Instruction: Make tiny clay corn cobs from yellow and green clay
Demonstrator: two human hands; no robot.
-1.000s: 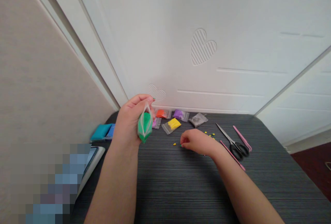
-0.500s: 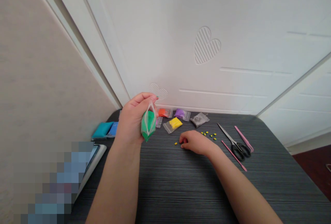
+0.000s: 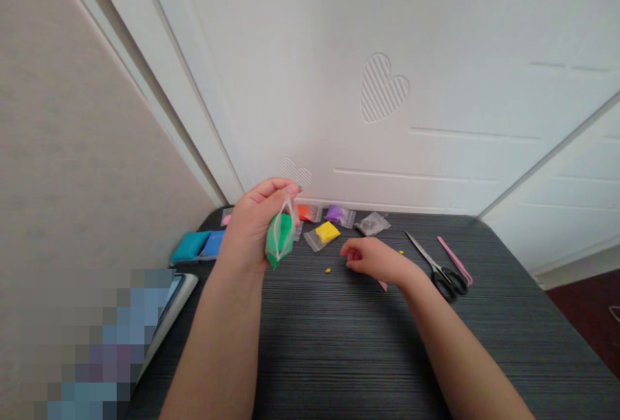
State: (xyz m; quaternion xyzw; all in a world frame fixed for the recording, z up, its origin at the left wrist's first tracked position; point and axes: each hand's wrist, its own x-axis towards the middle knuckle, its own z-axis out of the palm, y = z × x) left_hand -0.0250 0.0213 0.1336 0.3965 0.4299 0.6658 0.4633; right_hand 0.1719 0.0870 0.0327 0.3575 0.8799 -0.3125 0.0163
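My left hand is raised above the dark table and grips a small clear bag of green clay by its top. My right hand hovers just over the table with its fingers curled in; whether anything is in them I cannot make out. A tiny yellow clay bit lies on the table just left of that hand, and another yellow bit shows behind it. Small bags of yellow clay, orange clay, purple clay and grey clay lie along the table's back edge.
Black-handled scissors and a pink stick tool lie right of my right hand. Teal and blue clay bags sit at the table's left edge, near a white-edged device. A white panel with heart cut-outs stands directly behind.
My right hand has lifted off the table and shifted slightly right, away from the lone yellow bit, now covering most of the yellow bits behind it. My left hand keeps the green bag raised.
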